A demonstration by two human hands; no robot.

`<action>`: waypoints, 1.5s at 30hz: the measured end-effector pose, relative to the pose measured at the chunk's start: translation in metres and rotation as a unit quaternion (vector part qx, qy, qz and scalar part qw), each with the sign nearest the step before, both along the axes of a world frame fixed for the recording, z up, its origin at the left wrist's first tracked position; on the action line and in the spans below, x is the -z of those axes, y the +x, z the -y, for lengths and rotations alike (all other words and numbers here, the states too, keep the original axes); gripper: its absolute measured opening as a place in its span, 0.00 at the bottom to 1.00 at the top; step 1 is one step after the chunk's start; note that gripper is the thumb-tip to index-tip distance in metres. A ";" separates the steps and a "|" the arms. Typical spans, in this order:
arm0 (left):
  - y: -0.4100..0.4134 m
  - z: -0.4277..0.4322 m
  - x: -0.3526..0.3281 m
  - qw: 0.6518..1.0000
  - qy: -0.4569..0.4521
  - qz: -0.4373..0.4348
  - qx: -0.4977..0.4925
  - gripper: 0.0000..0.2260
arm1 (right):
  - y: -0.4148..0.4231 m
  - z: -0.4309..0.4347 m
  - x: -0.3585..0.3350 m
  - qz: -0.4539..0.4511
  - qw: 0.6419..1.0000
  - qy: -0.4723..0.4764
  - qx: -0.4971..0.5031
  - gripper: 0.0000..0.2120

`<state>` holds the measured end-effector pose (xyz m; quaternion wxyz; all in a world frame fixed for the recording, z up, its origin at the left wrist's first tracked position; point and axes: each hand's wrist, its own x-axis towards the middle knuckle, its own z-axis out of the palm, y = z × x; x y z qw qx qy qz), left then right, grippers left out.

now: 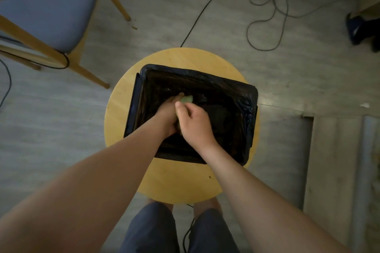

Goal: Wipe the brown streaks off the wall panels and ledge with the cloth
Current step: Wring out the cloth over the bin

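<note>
Both my hands are down inside a bin lined with a black bag [249, 96] that stands on a round wooden stool [117, 113]. A pale green cloth [186, 99] shows between them. My left hand [168, 112] grips the cloth from the left, its fingers reaching past it. My right hand [194, 123] closes over the cloth from the right, thumb raised. Most of the cloth is hidden by the hands. The wall panels and ledge with the streaks are at the right edge [337, 160], dim and partly out of view.
A wooden chair with a blue seat [47, 4] stands at the upper left. Black and grey cables [267, 16] lie looped on the grey floor behind the stool. A dark blue shoe [355, 28] is at the far right. My knees [178, 228] are below the stool.
</note>
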<state>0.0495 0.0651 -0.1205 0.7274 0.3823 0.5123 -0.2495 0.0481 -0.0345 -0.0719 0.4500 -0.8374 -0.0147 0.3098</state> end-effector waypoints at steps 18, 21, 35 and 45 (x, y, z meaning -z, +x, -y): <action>-0.023 -0.016 -0.007 0.997 0.059 0.018 -0.047 0.06 | 0.028 0.019 0.048 0.008 0.937 -0.347 0.044 0.31; -0.021 -0.012 -0.009 0.999 -0.004 -0.016 -0.030 0.11 | 0.013 0.010 0.049 -0.082 0.962 -0.254 0.060 0.30; -0.014 0.004 -0.019 0.948 0.163 0.058 0.268 0.16 | -0.020 -0.003 0.015 0.219 0.963 -0.110 -0.110 0.23; -0.017 -0.002 -0.021 0.997 -0.004 0.055 -0.048 0.15 | 0.032 0.026 0.049 0.134 0.958 -0.244 -0.066 0.16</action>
